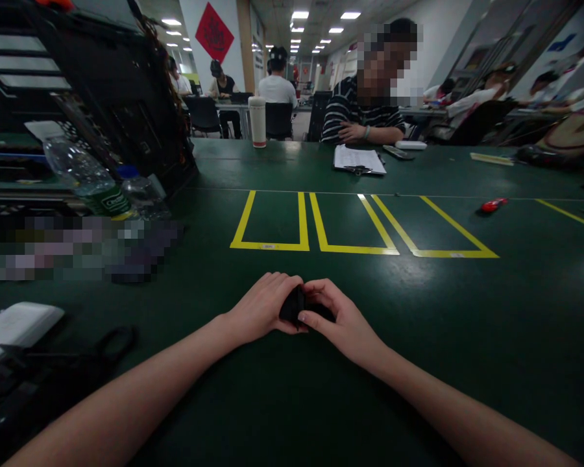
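Note:
A small black object (292,305) sits between my two hands, low over the green table (282,395); its exact kind I cannot make out. My left hand (265,303) is wrapped round it from the left, with the thumb side toward me and the fingers over the far side. From the right, my right hand (338,318) pinches its edge, thumb in front and curled fingers behind. The palms and parts of the black object are hidden by the fingers.
Yellow tape outlines (360,250) mark the table ahead. Plastic bottles (90,175), a white device (17,331) and black cables (111,340) lie left. Farther off stand a tall cup (257,123), a clipboard (359,160) and a red-wrapped item (494,205). A person (365,117) sits opposite.

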Demonstrator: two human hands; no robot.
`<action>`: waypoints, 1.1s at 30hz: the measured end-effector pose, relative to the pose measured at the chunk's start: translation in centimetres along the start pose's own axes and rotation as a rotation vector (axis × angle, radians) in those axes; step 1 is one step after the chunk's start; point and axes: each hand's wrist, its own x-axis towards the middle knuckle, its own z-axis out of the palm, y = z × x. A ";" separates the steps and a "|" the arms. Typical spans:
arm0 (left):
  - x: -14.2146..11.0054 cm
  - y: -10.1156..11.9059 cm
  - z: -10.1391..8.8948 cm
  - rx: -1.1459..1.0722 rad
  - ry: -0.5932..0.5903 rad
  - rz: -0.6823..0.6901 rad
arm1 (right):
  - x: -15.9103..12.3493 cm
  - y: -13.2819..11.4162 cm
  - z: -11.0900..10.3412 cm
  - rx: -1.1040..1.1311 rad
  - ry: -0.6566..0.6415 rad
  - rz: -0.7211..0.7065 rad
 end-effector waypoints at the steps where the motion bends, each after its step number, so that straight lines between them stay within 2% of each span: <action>1: 0.0 0.1 -0.1 -0.005 -0.004 -0.003 | 0.0 0.0 0.0 -0.014 0.002 -0.005; 5: -0.1 0.1 0.0 -0.013 0.004 -0.016 | 0.0 0.0 -0.3 -0.078 -0.002 -0.045; 8: -0.2 -0.1 0.2 -0.032 0.024 -0.021 | 0.1 0.2 -0.3 -0.032 0.001 -0.057; 12: -0.3 -0.1 0.2 -0.064 0.019 -0.036 | 0.5 0.3 -0.3 0.048 -0.005 -0.002; 17: -0.4 0.3 -0.4 -0.060 0.000 -0.017 | 0.6 0.2 -0.5 0.013 -0.025 0.057; 26: -0.8 1.1 -1.0 0.026 -0.027 0.021 | 0.3 0.8 -0.6 -0.088 -0.010 -0.095; 33: -1.4 1.8 -1.0 0.069 -0.026 -0.017 | -0.1 0.5 -0.2 -0.085 -0.008 -0.100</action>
